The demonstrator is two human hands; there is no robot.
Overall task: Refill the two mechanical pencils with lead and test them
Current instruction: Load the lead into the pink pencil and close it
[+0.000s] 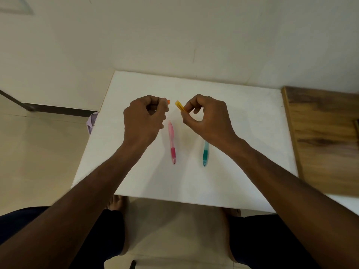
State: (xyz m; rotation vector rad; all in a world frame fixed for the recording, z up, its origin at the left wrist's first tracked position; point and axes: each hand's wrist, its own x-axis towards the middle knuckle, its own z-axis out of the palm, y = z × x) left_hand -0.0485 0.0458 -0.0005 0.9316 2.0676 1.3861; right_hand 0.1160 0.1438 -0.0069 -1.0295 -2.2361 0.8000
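Two mechanical pencils lie side by side on the white table [242,133], tips toward me. The pink pencil [172,141] is on the left. The teal pencil [205,154] is on the right, its far end hidden under my right wrist. My right hand [208,119] pinches a small yellow lead case [180,106] above the table, open end pointing left. My left hand [144,118] pinches a tiny orange cap [168,101] between its fingertips, a short gap from the case.
A wooden board [326,136] lies on the table's right side. A pale purple object [92,122] sticks out past the table's left edge. The wall runs close behind the table, and my knees are under its near edge.
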